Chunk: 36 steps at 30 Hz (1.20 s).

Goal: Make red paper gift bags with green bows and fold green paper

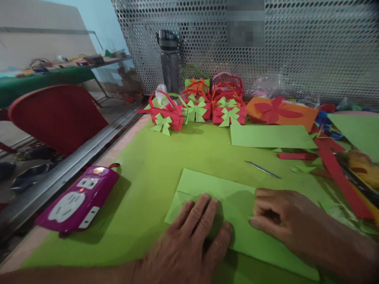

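A folded sheet of light green paper (237, 197) lies on the yellow-green tabletop in front of me. A crease or layer edge runs across its left part. My left hand (192, 236) rests flat on the sheet with its fingers spread, pressing it down. My right hand (284, 221) is curled into a loose fist against the right half of the paper, knuckles and thumb touching it. Nothing shows in the hollow of that fist, though its fingertips are tucked out of sight. Just beyond the sheet lies a thin metal pen-like tool (263, 169).
A purple power strip (79, 199) sits at the left. Small red paper baskets (167, 118) with green bows stand at the back, near a dark bottle (169, 63). Behind my right hand are a green paper strip (272, 136), an orange piece (251, 110) and red scraps (340, 173).
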Motion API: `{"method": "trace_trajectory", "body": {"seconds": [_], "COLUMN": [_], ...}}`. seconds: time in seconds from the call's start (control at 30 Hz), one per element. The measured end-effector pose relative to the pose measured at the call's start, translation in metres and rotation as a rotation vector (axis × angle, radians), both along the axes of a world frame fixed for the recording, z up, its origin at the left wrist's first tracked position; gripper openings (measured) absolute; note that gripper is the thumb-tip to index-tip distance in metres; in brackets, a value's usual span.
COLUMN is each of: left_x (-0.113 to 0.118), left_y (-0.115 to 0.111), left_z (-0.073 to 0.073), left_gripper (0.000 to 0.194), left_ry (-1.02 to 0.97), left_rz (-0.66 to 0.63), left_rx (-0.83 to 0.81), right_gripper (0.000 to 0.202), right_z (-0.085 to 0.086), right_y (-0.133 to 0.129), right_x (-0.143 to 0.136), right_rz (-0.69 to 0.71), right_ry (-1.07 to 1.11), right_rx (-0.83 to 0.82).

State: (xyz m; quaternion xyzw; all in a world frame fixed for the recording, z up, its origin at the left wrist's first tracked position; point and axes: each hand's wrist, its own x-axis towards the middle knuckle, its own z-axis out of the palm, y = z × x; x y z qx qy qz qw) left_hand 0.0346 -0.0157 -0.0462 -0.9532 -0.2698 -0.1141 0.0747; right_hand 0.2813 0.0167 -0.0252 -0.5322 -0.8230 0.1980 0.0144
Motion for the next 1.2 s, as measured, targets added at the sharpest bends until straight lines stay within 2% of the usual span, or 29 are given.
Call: {"method": "trace_trajectory", "body": {"seconds": [0.33,0.73,0.97,1.2], "left_x": [0.003,0.005,0.003,-0.003], "left_y": [0.001,0.003,0.002,0.003], "left_z": [0.003,0.011,0.004,0.001], "left_gripper": [0.039,0.043,0.046,0.05], "left_ry": [0.033,0.083,0.047,0.049], "left_rz": [-0.006,-0.015,-0.001,-0.033], "left_rx": [0.004,0.017,0.016,0.071], "right_gripper": [0.025,0.024,0.023,0.021], "right_z": [0.006,0.005,0.009,0.024], "right_y": [0.0,-0.001,0.002,0.006], "right_x": [-0.001,-0.003,-0.005,-0.005], "right_rz": [-0.001,-0.019,-0.038,-0.014], "right_ry": [-0.014,-0.01,0.0,0.018], "right_rx": [-0.017,-0.029,-0.049,-0.139]}}
